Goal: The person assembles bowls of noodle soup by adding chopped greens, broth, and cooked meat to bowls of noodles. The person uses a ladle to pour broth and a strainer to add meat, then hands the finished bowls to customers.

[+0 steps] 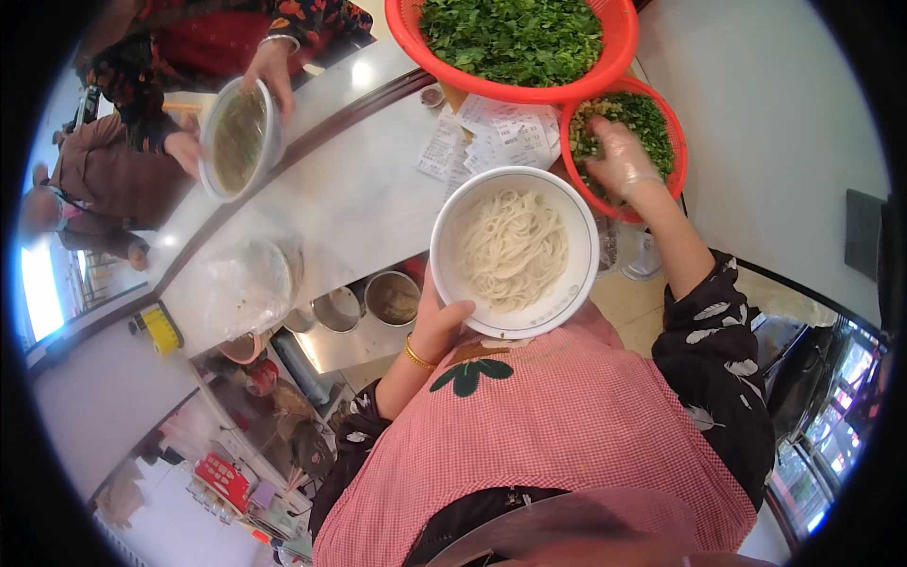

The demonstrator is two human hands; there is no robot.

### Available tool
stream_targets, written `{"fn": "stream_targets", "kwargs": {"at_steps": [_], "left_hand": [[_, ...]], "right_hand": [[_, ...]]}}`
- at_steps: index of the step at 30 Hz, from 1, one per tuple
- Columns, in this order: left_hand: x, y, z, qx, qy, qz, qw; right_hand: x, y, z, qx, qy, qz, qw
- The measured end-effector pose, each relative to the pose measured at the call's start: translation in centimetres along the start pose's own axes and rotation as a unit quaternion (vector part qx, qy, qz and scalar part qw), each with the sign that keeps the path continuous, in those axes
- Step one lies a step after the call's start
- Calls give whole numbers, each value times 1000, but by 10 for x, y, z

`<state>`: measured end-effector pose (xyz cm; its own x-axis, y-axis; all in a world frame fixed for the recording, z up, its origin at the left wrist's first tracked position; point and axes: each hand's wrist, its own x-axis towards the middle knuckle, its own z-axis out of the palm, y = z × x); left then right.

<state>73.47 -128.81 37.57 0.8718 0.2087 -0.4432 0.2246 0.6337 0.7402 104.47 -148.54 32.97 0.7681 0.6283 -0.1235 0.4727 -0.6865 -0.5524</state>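
Observation:
A white bowl (pixel 441 253) of plain pale noodles (pixel 515 248) rests in my left hand (pixel 439 321), with the thumb over its near rim and the fingers hidden beneath. My right hand (pixel 621 163), in a clear plastic glove, reaches into the smaller red basket (pixel 679 142). Its fingers curl into chopped scallions (pixel 642 115), and the fingertips are partly covered by them. Just beyond stands a larger red basket (pixel 529 93) heaped with chopped leafy greens (pixel 515 38).
Paper receipts (pixel 510 132) lie beside the baskets on the white counter (pixel 350 203). Across it, another person's hands (pixel 274 74) hold a bowl of soup (pixel 238 142). Metal pots (pixel 392 295) stand lower left of my bowl, near a plastic-covered stack (pixel 260 283).

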Motion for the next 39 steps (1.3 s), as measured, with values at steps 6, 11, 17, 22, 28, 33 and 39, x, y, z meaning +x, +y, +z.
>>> {"fn": "stream_targets", "kwargs": {"at_steps": [6, 11, 17, 22, 28, 33, 39], "left_hand": [[15, 9, 15, 39, 10, 45, 998], [28, 17, 27, 80, 21, 59, 995], [32, 7, 23, 32, 22, 39, 998], [25, -7, 19, 17, 41, 30, 999], [12, -26, 21, 52, 48, 52, 996], [14, -40, 21, 76, 91, 89, 989], [21, -34, 25, 17, 70, 90, 993]], "right_hand": [[-10, -10, -44, 77, -8, 114, 991], [-55, -69, -55, 177, -70, -99, 977], [-25, -119, -94, 133, -183, -201, 953], [102, -117, -151, -18, -140, -41, 989], [179, -82, -96, -216, -156, -19, 964], [186, -58, -112, 98, -43, -71, 992], [198, -26, -92, 130, -94, -49, 986]]}}
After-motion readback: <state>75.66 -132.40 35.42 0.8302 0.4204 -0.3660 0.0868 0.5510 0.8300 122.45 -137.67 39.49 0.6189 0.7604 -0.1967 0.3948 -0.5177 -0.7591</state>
